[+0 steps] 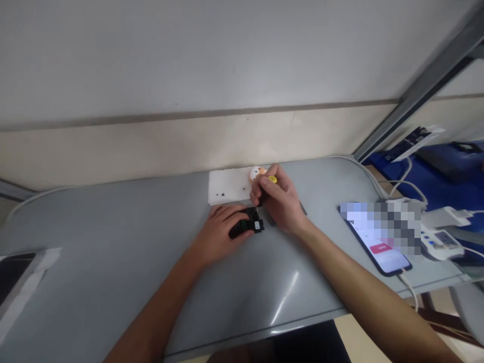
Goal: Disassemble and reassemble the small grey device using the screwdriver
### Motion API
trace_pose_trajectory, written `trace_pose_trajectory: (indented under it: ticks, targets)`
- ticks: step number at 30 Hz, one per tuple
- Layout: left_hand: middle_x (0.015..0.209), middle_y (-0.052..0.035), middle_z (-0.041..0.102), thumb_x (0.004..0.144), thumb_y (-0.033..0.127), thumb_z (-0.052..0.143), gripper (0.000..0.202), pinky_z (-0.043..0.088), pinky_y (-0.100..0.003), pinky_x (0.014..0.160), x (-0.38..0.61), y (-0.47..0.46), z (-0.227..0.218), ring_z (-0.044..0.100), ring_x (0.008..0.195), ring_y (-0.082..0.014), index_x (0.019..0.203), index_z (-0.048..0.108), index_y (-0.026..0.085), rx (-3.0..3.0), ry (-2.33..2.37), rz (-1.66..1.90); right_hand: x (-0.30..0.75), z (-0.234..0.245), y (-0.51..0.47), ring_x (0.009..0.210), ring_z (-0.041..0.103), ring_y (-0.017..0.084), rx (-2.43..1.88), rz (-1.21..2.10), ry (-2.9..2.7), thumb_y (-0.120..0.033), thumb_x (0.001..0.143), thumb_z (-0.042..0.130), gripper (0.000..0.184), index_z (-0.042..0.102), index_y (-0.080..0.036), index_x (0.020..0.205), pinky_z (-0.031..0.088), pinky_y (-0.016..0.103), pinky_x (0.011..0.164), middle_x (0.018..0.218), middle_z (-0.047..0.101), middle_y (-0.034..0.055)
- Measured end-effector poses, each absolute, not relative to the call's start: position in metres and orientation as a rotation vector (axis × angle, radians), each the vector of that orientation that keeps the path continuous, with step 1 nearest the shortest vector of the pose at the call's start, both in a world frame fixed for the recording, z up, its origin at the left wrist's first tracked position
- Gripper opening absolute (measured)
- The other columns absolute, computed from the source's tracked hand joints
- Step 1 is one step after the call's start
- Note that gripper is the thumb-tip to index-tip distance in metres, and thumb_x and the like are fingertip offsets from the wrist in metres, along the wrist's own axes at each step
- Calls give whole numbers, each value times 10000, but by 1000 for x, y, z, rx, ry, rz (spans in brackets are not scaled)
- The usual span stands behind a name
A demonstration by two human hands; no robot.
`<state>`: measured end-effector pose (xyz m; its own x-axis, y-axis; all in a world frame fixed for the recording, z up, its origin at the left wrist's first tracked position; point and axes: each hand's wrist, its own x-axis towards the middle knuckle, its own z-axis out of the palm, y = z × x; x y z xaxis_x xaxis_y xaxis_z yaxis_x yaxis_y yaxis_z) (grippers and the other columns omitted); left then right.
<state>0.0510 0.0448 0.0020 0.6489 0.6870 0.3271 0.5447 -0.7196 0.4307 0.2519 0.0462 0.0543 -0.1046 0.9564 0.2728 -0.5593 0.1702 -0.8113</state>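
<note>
My left hand (219,232) rests on the grey table (113,252) with its fingers curled around a small black device (246,226), holding it down. My right hand (282,199) is closed around a thin tool with a yellow end (271,179), its lower tip pointing down at the black device. Just behind both hands lies a white sheet of paper (229,185) with a few tiny dark specks on it. A small white and orange object (257,172) sits at the paper's right edge, partly hidden by my right fingers.
A phone (381,247) with a lit screen lies at the right, plugged into a white cable (410,290). Beyond it are white chargers and a power strip (442,242). A dark tablet (15,272) lies at the left edge. A wall stands right behind the table.
</note>
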Motion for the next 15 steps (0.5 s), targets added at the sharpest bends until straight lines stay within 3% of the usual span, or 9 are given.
trace_pose_trajectory:
  ticks: [4,7,10,13,15]
  targets:
    - [1336,-55,720,973,360,730,209,434,-483,1117,51,45,3,659,1241,-274,1155,719,258,2576,972,717,248,51,49,617,459,95,-558,1326,-1001,-447,988,691,346,425,-250,885,334,269,626,727,506,-63]
    - [1348,-48,715,978,372,726,212,430,-477,1118,50,44,4,648,1252,-271,1161,724,266,2568,979,711,245,49,51,631,443,110,-584,1273,-1035,-580,1009,594,323,530,-263,1011,334,284,621,746,485,-49]
    - [1343,-38,719,985,370,723,196,425,-469,1112,50,43,6,641,1260,-265,1155,727,272,2570,983,687,247,49,52,656,463,126,-582,1307,-1046,-626,1047,462,428,639,-254,1165,365,302,633,783,501,-21]
    - [1355,-42,715,990,364,719,199,418,-464,1116,50,43,6,643,1270,-258,1163,718,266,2581,968,693,251,52,49,753,534,131,-584,1300,-1133,-539,1044,544,346,685,-223,1036,416,303,712,853,562,7]
    - [1355,-45,718,987,362,722,210,415,-464,1117,50,43,5,649,1267,-257,1171,711,263,2588,961,712,254,54,46,797,577,136,-592,1304,-1194,-503,1015,624,292,618,-222,935,441,304,747,882,606,10]
